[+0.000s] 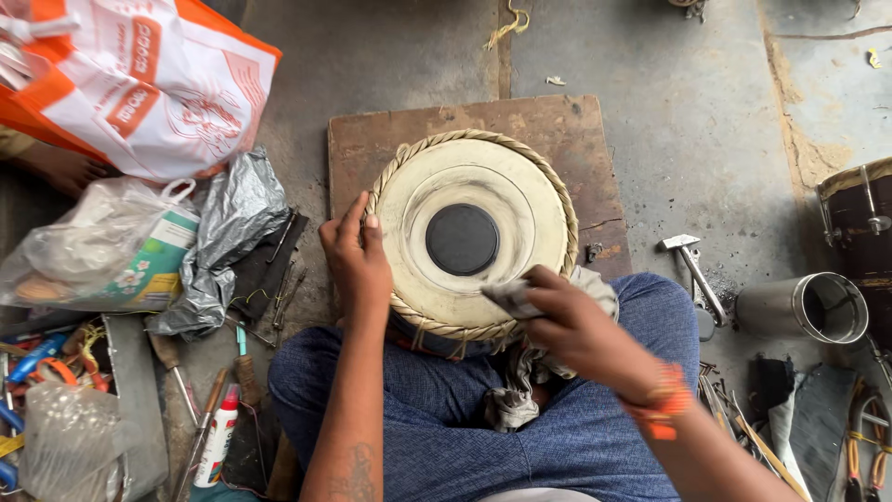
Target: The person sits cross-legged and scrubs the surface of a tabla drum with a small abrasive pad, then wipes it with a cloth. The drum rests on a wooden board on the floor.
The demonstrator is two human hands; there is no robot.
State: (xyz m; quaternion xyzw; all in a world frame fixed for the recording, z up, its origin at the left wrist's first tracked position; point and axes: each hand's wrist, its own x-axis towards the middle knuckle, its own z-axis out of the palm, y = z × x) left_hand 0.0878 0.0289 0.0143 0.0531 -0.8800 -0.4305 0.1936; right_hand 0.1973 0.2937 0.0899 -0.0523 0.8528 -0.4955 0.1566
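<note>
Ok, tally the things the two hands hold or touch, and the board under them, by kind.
Drums: 1, the tabla drum, gripped at its rim by the left hand
Cloths: 1, the grey rag held in the right hand
Boards: 1, the wooden board
Total: 3

View: head camera only, no second view sharing the scene | Position: sitting above the person's lap, looking almost straight down | Range: close, taking in both forearms, crossed legs in blue cloth, and the floor [706, 121] ahead | Framing: drum [469, 237] on wooden board [557, 130] sitting near centre, clutter running along both side edges.
</note>
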